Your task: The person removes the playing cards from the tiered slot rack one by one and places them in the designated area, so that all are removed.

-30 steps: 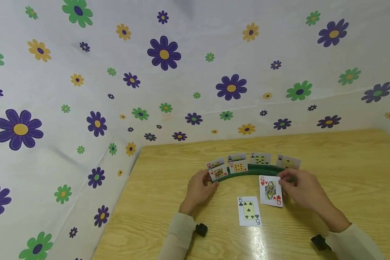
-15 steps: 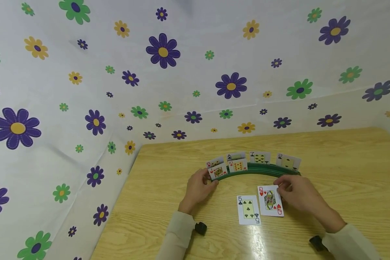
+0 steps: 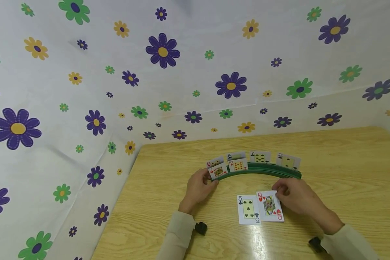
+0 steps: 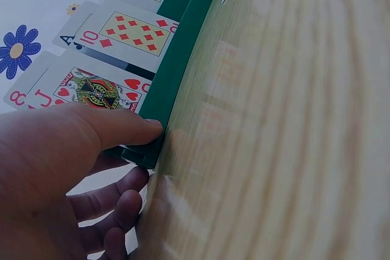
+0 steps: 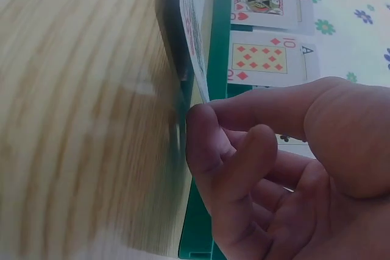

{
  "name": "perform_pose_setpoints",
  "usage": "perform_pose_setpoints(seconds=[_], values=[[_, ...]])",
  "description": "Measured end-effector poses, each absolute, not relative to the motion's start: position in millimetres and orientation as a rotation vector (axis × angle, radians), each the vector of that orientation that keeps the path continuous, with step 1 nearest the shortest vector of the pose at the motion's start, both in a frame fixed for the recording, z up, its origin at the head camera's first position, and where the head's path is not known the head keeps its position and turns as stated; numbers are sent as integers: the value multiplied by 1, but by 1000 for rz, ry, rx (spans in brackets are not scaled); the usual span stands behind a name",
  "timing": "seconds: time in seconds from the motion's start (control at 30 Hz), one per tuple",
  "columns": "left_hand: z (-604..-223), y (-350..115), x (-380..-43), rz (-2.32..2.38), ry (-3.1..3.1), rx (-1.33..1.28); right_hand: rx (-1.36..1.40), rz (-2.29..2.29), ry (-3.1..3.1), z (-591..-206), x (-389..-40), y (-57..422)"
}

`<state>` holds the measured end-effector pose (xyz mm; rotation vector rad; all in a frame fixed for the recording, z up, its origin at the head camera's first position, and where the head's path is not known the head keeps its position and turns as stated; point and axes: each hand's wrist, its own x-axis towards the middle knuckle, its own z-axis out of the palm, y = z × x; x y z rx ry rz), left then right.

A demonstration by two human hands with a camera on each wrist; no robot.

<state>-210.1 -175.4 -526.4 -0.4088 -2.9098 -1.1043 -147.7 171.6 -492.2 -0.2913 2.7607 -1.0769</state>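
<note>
My left hand (image 3: 197, 188) grips the left end of a curved green card holder (image 3: 258, 168), thumb (image 4: 131, 120) on its front and fingers curled beneath. In the holder stand a jack of hearts (image 3: 218, 171) before an 8, a ten of diamonds (image 3: 238, 165) before an ace, a seven of clubs (image 3: 260, 157) and a two (image 3: 288, 161). Between thumb and finger, my right hand (image 3: 298, 195) pinches the upper right corner of a queen of hearts (image 3: 270, 206). The right wrist view shows that queen tilted, nearly edge-on. A five of clubs (image 3: 248, 210) lies face up, its right edge meeting the queen.
The wooden table (image 3: 143, 213) carries everything. Behind and to the left rises a white sheet (image 3: 188, 72) printed with flowers. Dark wrist devices (image 3: 200, 228) sit at both cuffs.
My right hand has drawn the queen of hearts away from the holder, toward me and slightly left, so it now meets the five of clubs. The left hand has stayed on the holder.
</note>
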Motion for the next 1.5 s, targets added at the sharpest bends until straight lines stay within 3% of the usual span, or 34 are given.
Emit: perform_pose_setpoints(seconds=[1.5], values=[[-524,-173,-209,-1102,-2916,-394,-305,-1101,2808,-482,-138,162]])
